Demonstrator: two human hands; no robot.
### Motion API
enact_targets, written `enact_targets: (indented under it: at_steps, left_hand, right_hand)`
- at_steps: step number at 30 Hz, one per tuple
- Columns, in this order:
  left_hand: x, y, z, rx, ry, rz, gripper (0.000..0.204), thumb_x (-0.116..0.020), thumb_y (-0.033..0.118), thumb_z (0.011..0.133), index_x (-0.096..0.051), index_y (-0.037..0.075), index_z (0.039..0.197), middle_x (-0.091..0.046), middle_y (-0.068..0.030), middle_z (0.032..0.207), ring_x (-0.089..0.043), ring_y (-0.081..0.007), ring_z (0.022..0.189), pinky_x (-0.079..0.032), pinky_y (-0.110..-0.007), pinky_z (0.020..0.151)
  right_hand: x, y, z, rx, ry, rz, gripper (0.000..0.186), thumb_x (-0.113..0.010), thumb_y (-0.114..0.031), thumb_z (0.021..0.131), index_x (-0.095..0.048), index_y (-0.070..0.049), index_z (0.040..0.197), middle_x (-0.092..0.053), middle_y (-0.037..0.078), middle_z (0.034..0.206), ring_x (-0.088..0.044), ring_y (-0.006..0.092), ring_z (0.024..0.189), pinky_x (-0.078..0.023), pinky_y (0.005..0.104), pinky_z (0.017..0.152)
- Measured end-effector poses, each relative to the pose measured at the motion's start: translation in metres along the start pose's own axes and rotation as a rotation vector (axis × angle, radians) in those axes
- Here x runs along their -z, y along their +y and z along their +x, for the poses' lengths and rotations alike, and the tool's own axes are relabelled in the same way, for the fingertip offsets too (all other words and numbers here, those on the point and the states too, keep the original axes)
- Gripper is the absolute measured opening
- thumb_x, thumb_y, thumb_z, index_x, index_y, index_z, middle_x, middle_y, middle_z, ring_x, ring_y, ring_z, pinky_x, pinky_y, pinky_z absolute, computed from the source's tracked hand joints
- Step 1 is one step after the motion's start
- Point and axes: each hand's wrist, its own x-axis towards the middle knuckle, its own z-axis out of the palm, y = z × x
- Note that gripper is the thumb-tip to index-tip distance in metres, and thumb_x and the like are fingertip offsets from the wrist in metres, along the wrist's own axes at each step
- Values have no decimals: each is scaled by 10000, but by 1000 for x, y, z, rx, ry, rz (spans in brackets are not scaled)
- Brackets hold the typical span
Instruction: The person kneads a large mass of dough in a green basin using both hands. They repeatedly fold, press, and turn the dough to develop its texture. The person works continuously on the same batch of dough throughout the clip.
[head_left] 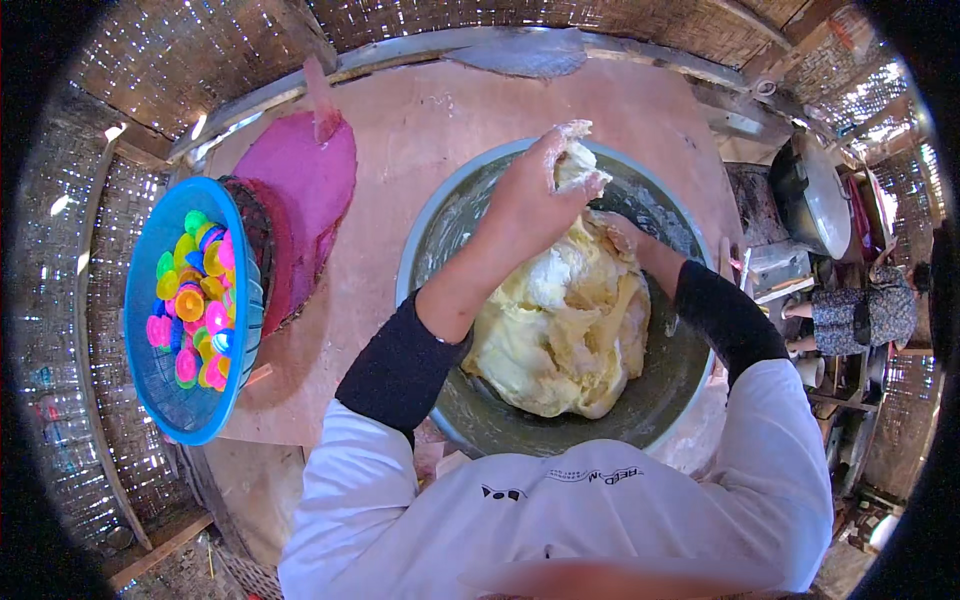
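Note:
A wide grey-green bowl (pixel 450 400) holds a big pale yellow, sticky mass of dough (pixel 550 350) with white, powdery patches on it. My left hand (pixel 530 200) is raised over the bowl's far half, its fingers closed on a lump of whitish dough (pixel 576 164) that sticks up past them. Lower and to the right, my right hand (pixel 620 238) reaches into the bowl and grips the top of the main mass, its fingertips partly hidden in the dough.
Blue basket (pixel 222 420) of coloured plastic moulds at left, beside pink boards (pixel 305 165). Wooden tabletop (pixel 380 130) under the bowl. A large lidded pot (pixel 810 195) stands at right, with a person (pixel 860 315) in patterned clothing below it. Woven walls surround the table.

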Motion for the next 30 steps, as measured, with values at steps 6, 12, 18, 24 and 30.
enact_targets:
  at_steps: [6,12,18,24,30]
  left_hand:
    - [-8,-3,3,27,10,-25,438,-603,64,764,-442,26,1170,-555,-54,890,-498,-99,843,-417,-241,758]
    - [-10,-28,8,-153,94,50,438,-602,52,761,-443,10,1168,-541,-49,949,-503,-97,826,-420,-249,755]
    - [-5,-53,-2,-72,0,309,394,-621,192,729,-519,61,1086,-587,-153,914,-568,-297,838,-439,-345,722]
    - [-19,-112,-28,382,-219,713,454,-518,368,785,-509,50,1109,-536,-193,1060,-513,-367,964,-402,-422,827]
    - [-30,-255,-50,916,-264,64,629,-357,486,844,-385,-9,1231,-366,-243,1269,-369,-355,1166,-310,-390,946]
  right_hand:
    - [6,7,79,215,54,-470,341,-495,-263,800,-538,-50,1063,-564,94,1045,-538,220,941,-429,375,823]
    - [-89,23,103,300,-80,-1547,427,-548,-319,721,-540,-79,1074,-548,118,1074,-507,273,988,-393,427,851]
    - [-142,51,-32,603,-92,-1785,487,-569,-363,662,-541,-144,1096,-530,117,1108,-487,338,1011,-353,487,876]
    - [-83,83,-111,458,141,-1694,400,-613,-284,653,-582,-173,1036,-571,65,1035,-515,297,959,-421,389,842]
    - [-88,42,-22,195,427,-1711,238,-589,-211,647,-645,-138,866,-625,102,794,-599,291,740,-480,399,673]
